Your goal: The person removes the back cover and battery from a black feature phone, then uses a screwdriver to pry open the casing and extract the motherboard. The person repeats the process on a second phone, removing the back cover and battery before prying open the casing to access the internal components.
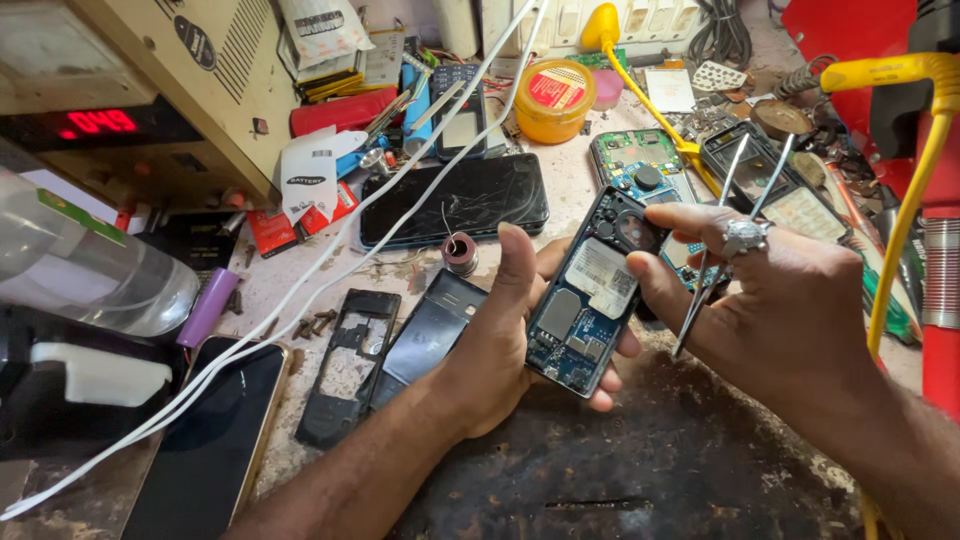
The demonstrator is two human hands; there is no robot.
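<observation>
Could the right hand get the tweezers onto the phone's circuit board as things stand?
Probably yes. The left hand holds the opened phone board-side up, nothing covers it, and the right hand with the tweezers is right beside it, its fingertips touching the phone's upper edge.

An opened phone (590,295), back cover off with blue circuit board showing, sits tilted above the dark mat; thin metal tweezers (722,215) stand beside it.

Two hands: left hand (500,340), right hand (790,300). One opened phone (590,295), one pair of tweezers (725,215). Two intact phones on the bench (570,190): cracked dark phone (455,200), gold-edged phone (215,440). One solder spool (460,252). One yellow tin (555,98).
</observation>
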